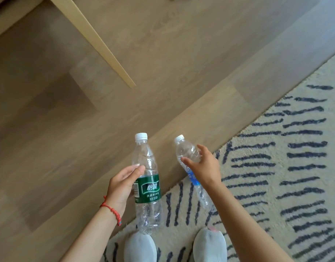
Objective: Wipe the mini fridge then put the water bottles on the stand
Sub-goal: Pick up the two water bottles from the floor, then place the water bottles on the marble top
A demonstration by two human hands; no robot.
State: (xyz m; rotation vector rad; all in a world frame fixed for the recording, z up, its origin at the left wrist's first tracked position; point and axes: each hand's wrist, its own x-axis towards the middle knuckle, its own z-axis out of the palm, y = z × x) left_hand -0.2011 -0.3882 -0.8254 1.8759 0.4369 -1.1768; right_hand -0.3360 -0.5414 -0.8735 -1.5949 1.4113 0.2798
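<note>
Two bottles sit low in the frame, your left hand [123, 184] wrapped round the green-labelled bottle [146, 183] and your right hand [204, 165] closed on the blue-labelled bottle [189, 157], both upright, presumably for carrying to a stand not in view.

The left hand [121, 186] holds one water bottle [146, 186] at six o'clock; the right hand [204, 167] holds a second bottle [189, 157] just beside it toward three. Both shoes [140, 246] stand below them on a rug [276, 167] spreading toward four o'clock. A furniture leg [98, 42] slants over the floor [163, 63] at eleven.
</note>
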